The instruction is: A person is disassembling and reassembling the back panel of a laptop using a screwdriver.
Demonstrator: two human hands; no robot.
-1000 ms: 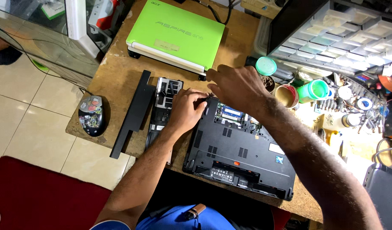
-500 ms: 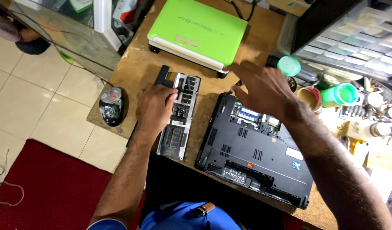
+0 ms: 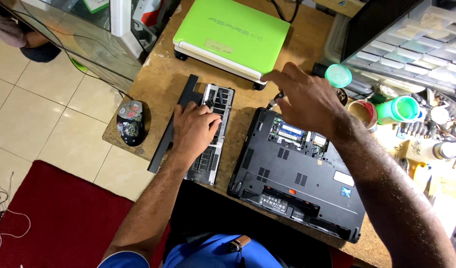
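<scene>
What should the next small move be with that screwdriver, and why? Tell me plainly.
Probably lower the screwdriver in the right hand onto the black laptop. It hovers above the opened bay with green boards showing, while the left hand rests on the removed cover panel lying beside it.

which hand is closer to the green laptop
Right. The right hand hovers just off the front right corner of the closed green laptop, pinching a small tool. The left hand rests lower down on the removed grey cover panel, farther from it.

Two laptops (image 3: 231, 37) (image 3: 297, 186), one mouse (image 3: 130, 122)
</scene>
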